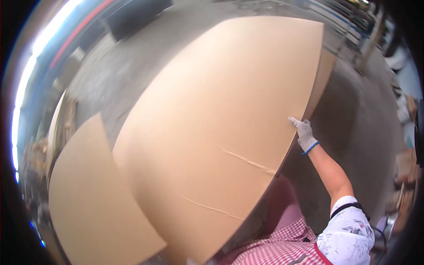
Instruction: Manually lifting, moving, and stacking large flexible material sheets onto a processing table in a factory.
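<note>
A large tan cardboard sheet (229, 97) fills the middle of the view, tilted and bowed, with two crease lines across its lower part. At its right edge is my right hand (304, 134), in a pale knit glove with a blue cuff. The thumb lies on the upper face and the fingers go behind the edge, closed on it. Beneath the right edge a strip of another cardboard layer (324, 77) shows. My left hand cannot be made out; the sheet covers that side.
A second cardboard sheet (97, 198) stands at the lower left, close to the large one. Grey concrete floor (106, 84) stretches beyond. Blurred machinery frames (349, 31) stand at the far right, and stacked boards (66, 119) at the left. Various items line the right rim.
</note>
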{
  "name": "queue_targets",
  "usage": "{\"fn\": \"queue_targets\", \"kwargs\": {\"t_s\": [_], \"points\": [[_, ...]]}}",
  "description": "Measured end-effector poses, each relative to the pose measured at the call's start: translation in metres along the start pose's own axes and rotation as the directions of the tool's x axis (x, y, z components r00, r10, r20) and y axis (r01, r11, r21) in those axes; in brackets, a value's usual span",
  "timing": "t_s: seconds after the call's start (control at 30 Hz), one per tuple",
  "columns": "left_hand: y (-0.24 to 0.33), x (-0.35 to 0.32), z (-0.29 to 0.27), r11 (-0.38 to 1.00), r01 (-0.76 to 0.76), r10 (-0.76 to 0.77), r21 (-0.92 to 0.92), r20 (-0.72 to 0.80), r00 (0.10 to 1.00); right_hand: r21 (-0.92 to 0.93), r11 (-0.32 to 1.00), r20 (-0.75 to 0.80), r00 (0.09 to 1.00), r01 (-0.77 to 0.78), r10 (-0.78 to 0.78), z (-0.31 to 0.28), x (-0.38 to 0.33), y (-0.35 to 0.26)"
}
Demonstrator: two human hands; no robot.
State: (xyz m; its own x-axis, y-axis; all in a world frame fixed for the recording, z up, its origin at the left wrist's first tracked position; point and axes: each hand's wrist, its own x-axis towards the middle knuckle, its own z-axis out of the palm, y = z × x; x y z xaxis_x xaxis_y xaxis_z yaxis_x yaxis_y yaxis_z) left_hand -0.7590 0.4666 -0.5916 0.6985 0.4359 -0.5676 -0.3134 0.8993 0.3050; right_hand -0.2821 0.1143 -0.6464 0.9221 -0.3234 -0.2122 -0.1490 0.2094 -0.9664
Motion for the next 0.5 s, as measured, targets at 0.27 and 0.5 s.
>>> {"fn": "queue_targets", "kwargs": {"t_s": [0.27, 0.5], "points": [[-0.02, 0.189, -0.102, 0.848, 0.342, -0.117, 0.404, -0.488, 0.865, -0.181, 0.975, -0.376, 0.925, -0.129, 0.052, -0.086, 0.117, 0.118], [-0.076, 0.271, -0.243, 0.802, 0.375, -0.056, 0.465, -0.567, 0.822, 0.089, 0.853, -0.11, 0.846, -0.514, 0.522, -0.021, 0.008, 0.258]]}}
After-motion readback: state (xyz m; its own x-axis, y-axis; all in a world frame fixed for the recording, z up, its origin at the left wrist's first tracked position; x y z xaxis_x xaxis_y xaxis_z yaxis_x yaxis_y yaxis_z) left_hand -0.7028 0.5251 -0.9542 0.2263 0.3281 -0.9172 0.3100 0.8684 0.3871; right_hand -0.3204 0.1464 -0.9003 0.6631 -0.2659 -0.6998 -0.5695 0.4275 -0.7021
